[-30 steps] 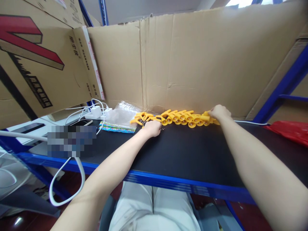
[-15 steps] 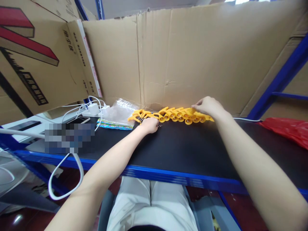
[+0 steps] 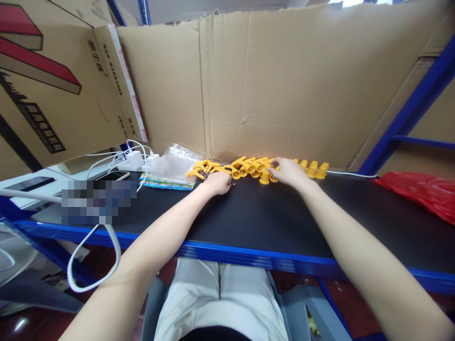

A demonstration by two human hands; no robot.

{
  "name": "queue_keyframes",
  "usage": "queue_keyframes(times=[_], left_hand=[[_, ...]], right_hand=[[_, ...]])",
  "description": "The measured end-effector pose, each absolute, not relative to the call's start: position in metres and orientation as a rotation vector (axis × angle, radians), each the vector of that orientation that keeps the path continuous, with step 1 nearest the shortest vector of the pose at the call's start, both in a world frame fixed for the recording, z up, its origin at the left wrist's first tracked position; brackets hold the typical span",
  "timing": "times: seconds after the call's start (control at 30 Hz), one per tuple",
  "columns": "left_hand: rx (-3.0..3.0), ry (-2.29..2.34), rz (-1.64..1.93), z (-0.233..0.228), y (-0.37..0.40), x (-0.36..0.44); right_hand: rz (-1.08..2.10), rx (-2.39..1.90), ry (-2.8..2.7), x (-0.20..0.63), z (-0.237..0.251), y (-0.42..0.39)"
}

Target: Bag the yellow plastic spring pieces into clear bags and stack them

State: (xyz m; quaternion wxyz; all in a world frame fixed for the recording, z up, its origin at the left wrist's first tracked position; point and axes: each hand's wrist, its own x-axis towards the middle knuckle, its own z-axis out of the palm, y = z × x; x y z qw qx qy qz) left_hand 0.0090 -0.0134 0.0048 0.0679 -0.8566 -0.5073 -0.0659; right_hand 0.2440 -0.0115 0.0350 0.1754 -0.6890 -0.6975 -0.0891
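White charger [image 3: 134,160] and cables at far left of black desk [image 3: 249,222], clear plastic bag [image 3: 174,166] next. Left hand [image 3: 217,183] curled loosely at left end of yellow plastic pieces [image 3: 249,168], grip unclear, cannot tell. Right hand [image 3: 289,171] fingers spread, resting on row's middle, a few pieces just right of it. Red bag [image 3: 423,194] far right

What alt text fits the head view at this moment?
Both bare hands rest on a row of yellow plastic pieces at the back of a black worktop, left hand near its left end, right hand further right. Cardboard sheets stand behind; a clear plastic bag lies left.
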Motion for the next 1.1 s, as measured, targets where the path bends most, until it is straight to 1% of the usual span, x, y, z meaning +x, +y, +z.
queue_keyframes(times=[0.1, 0.3, 0.43, 0.6, 0.7, 0.8, 0.9, 0.93, 1.0, 1.1], left_hand=[[-2.586, -1.512, -0.189, 0.005, -0.013, 0.009], [-2.589, -1.523, -0.179, 0.007, -0.014, 0.009], [-2.597, -1.543, -0.148, 0.008, -0.015, 0.009], [-2.552, -1.483, -0.117, 0.025, -0.023, 0.007], [-2.424, -1.634, -0.069, 0.042, -0.032, 0.003], [-2.334, -1.873, 0.171, 0.055, -0.037, -0.004], [-2.409, -2.065, 0.506, 0.057, -0.035, -0.01], [-2.452, -2.085, 0.564, 0.055, -0.033, -0.011], [-2.526, -2.063, 0.555, 0.049, -0.028, -0.011], [-2.542, -2.023, 0.395, 0.039, -0.023, -0.008]], right_hand=[[-0.233, -2.015, -1.977, 0.246, 0.03, -0.006], [-0.006, -2.02, -2.075, 0.251, 0.0, 0.014], [0.133, -1.971, -2.014, 0.251, -0.018, 0.023], [0.152, -1.942, -1.98, 0.25, -0.023, 0.025], [0.148, -1.935, -1.991, 0.251, -0.023, 0.025], [0.141, -1.933, -2.009, 0.249, -0.023, 0.023], [0.105, -1.945, -2.011, 0.247, -0.022, 0.02], [0.086, -1.951, -2.0, 0.245, -0.022, 0.019], [0.054, -1.96, -1.968, 0.243, -0.023, 0.018], [0.05, -1.955, -1.931, 0.239, -0.025, 0.018]])
